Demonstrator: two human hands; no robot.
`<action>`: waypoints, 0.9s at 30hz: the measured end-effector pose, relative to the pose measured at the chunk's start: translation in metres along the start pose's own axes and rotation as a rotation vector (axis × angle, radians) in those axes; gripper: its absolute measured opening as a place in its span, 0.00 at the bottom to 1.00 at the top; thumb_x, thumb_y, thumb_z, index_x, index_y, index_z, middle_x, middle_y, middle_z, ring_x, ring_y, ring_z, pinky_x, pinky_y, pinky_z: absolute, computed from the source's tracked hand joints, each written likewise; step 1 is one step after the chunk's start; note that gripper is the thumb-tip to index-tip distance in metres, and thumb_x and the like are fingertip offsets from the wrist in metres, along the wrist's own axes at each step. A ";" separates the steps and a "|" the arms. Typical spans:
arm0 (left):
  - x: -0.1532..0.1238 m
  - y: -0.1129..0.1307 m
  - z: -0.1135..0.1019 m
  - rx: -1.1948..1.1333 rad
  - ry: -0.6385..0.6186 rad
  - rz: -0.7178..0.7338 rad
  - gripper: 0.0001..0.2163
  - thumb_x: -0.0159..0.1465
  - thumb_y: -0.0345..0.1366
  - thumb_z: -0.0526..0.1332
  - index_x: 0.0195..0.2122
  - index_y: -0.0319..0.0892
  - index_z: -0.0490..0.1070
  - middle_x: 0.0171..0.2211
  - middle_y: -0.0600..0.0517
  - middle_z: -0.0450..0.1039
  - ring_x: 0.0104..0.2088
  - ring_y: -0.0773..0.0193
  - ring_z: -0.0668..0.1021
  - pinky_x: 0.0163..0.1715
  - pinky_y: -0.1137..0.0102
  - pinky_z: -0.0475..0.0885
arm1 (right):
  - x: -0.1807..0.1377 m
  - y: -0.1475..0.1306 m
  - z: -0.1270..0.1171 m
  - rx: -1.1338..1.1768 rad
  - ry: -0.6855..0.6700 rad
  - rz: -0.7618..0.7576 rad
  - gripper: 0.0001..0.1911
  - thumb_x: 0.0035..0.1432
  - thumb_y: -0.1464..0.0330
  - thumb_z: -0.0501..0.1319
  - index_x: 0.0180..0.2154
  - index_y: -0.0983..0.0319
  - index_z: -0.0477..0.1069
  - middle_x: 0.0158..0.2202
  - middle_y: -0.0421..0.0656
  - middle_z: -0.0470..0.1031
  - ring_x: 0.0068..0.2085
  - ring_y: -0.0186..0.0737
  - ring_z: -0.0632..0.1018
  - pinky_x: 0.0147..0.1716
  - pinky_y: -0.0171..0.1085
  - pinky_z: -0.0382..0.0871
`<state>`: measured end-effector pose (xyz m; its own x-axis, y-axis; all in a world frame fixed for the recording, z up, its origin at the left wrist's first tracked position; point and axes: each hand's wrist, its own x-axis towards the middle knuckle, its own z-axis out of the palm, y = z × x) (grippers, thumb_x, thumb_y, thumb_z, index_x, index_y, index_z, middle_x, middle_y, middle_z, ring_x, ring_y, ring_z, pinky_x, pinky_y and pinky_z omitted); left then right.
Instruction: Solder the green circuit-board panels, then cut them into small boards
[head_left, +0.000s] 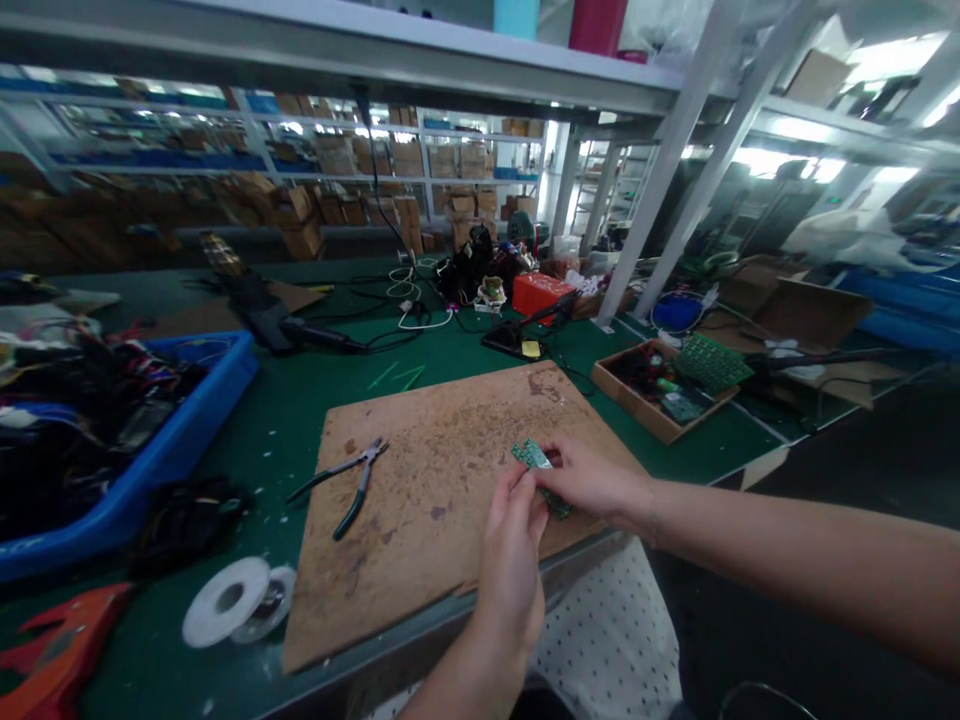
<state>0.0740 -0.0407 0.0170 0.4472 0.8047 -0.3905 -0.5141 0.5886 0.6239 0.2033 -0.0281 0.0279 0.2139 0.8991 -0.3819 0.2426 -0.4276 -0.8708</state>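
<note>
Both my hands hold a small green circuit board (534, 454) above the front right part of a brown wooden board (435, 480). My left hand (514, 545) pinches it from the near left side. From the right, my right hand (585, 480) grips it with thumb and fingers, which cover its middle. The circuit board is tilted, and one end pokes out below my right hand. Pliers (366, 462) with dark handles lie spread on the left part of the wooden board, apart from my hands.
A blue bin (217, 400) of cables and parts stands left. Solder spools (227, 602) and an orange tool (64, 640) lie at front left. A hot air gun (262, 310) rests behind. A cardboard box (660, 425) with circuit boards sits right, near slanted shelf posts (660, 170).
</note>
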 end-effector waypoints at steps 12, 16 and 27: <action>0.000 0.002 -0.008 -0.094 -0.072 -0.039 0.13 0.68 0.38 0.56 0.52 0.43 0.70 0.62 0.46 0.65 0.63 0.61 0.67 0.63 0.65 0.63 | 0.011 0.020 -0.007 -0.045 0.096 -0.128 0.18 0.62 0.61 0.60 0.51 0.62 0.68 0.50 0.46 0.72 0.47 0.40 0.76 0.46 0.46 0.73; 0.002 0.004 -0.011 -0.062 -0.112 -0.045 0.14 0.68 0.40 0.58 0.53 0.44 0.70 0.62 0.46 0.66 0.63 0.61 0.67 0.64 0.65 0.62 | 0.007 0.022 -0.011 0.059 0.058 -0.128 0.16 0.62 0.62 0.60 0.49 0.63 0.69 0.48 0.45 0.73 0.45 0.39 0.76 0.45 0.45 0.73; -0.007 0.021 -0.036 0.259 -0.138 -0.109 0.17 0.66 0.45 0.59 0.50 0.40 0.71 0.56 0.42 0.72 0.55 0.57 0.76 0.50 0.69 0.73 | 0.004 0.060 -0.111 0.483 0.143 -0.063 0.19 0.63 0.60 0.59 0.52 0.62 0.67 0.51 0.46 0.72 0.46 0.40 0.76 0.45 0.46 0.74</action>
<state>0.0339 -0.0310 0.0089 0.5940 0.7090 -0.3802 -0.2619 0.6173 0.7419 0.3236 -0.0611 0.0083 0.3481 0.8858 -0.3070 -0.1985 -0.2504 -0.9476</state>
